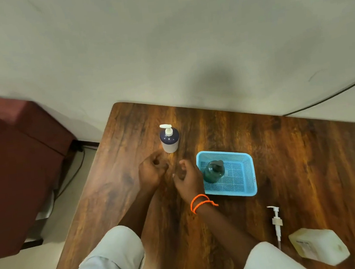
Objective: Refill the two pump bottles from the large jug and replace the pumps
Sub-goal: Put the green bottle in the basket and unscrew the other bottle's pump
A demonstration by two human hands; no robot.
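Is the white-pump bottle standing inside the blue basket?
No, the white-pump bottle stands on the bare table, apart from the blue basket, which holds a dark green bottle.
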